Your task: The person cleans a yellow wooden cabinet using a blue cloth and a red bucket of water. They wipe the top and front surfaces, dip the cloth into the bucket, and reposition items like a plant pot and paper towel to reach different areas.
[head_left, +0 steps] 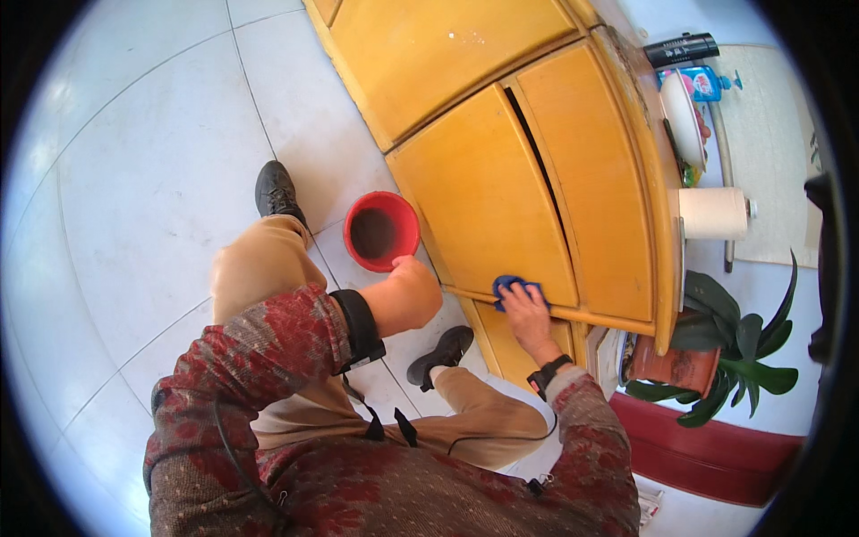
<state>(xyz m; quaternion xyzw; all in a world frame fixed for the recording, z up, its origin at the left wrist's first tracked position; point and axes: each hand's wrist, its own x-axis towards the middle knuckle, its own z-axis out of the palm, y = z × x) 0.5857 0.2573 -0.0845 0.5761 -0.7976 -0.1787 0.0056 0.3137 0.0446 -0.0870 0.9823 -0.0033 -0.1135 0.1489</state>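
My left hand (414,291) is closed at the near rim of a red bucket (404,213), its fingertips partly hidden. Dark, murky liquid seems to fill the bucket's bottom. Beside it on the right stands a yellow wooden cabinet (483,188). My right hand (528,320) presses a bunched dark blue cloth (510,288) against the cabinet's front, at the near lower corner of a door panel. Both wrists wear dark bands.
White floor tiles (134,179) spread out to the left. On the cabinet top are a paper roll (713,213), a white bowl (682,121), a blue bottle (702,83) and a black cylinder (682,49). A potted plant (671,365) stands at the right. My shoes flank the bucket.
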